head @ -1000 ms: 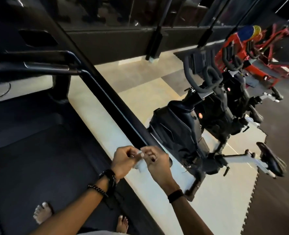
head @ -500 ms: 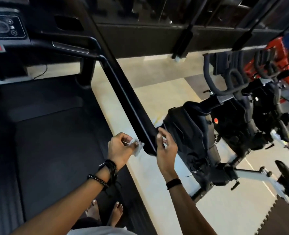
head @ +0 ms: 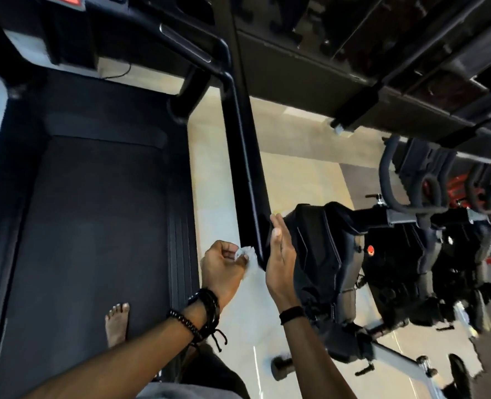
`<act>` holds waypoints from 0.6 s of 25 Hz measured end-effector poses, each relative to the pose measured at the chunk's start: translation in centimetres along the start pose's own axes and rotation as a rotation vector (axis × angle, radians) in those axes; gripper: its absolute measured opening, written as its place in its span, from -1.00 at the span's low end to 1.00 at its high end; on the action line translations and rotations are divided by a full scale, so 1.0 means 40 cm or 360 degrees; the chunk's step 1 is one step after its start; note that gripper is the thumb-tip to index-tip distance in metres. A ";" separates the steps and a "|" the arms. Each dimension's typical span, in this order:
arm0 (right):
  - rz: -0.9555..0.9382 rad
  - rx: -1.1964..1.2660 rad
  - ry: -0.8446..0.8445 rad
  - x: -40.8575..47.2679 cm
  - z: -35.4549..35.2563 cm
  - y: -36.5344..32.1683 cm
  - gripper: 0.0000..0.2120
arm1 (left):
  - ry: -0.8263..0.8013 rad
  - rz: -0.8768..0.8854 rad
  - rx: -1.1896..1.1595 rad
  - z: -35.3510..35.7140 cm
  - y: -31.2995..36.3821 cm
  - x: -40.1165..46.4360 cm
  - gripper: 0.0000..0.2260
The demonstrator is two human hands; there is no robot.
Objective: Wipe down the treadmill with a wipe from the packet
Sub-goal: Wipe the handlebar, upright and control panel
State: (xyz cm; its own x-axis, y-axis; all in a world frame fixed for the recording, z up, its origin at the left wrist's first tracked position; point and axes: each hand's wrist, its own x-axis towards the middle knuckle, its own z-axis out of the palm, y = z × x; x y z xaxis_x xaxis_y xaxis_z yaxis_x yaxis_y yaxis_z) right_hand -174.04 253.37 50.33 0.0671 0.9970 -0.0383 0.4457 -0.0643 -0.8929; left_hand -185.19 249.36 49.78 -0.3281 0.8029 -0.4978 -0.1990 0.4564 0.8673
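Treadmill handrail [head: 244, 168]: glossy black, long axis running away toward console. Wipe [head: 245, 254]: white, crumpled, pinched by left hand [head: 222, 269]. Right hand [head: 280, 260]: fingers straight, together, alongside rail.

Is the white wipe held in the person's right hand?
No, the left hand pinches the crumpled white wipe; the right hand is open.

Treadmill [head: 94, 226] and exercise bike [head: 339, 254] on floor [head: 296, 174]

Black exercise bike [head: 339, 254] on pale floor [head: 296, 174].
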 end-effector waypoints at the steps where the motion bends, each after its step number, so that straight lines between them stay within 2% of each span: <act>1: -0.0014 -0.0057 -0.0060 0.018 0.000 0.007 -0.58 | 0.0052 -0.0014 -0.0052 0.017 -0.002 -0.009 -0.91; 5: -0.0192 -0.0470 -0.0366 0.068 0.006 0.043 -0.24 | 0.0185 -0.0020 -0.0319 0.089 -0.011 -0.072 -0.91; 8: -0.0315 -0.0495 -0.0559 0.087 -0.001 0.068 -0.34 | 0.0212 -0.0023 -0.0683 0.142 -0.009 -0.144 -0.79; 11: -0.0323 -0.0437 -0.0655 0.099 -0.018 0.088 -0.42 | 0.0127 0.0006 -0.0772 0.186 -0.026 -0.181 -0.48; 13: -0.0282 -0.0414 -0.0728 0.121 -0.021 0.081 -0.45 | 0.0121 -0.0008 -0.0794 0.202 -0.024 -0.185 -0.56; 15: -0.0264 -0.0450 -0.0747 0.166 -0.008 0.058 -0.46 | 0.0071 -0.0008 -0.0800 0.208 -0.022 -0.172 -0.52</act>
State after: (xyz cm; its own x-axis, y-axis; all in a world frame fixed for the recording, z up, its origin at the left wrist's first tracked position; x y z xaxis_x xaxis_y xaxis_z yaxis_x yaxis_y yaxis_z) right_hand -172.28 259.83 48.15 -0.3993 0.9027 -0.1606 0.6422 0.1503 -0.7516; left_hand -175.09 246.63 52.52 -0.3630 0.7789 -0.5114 -0.6171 0.2103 0.7583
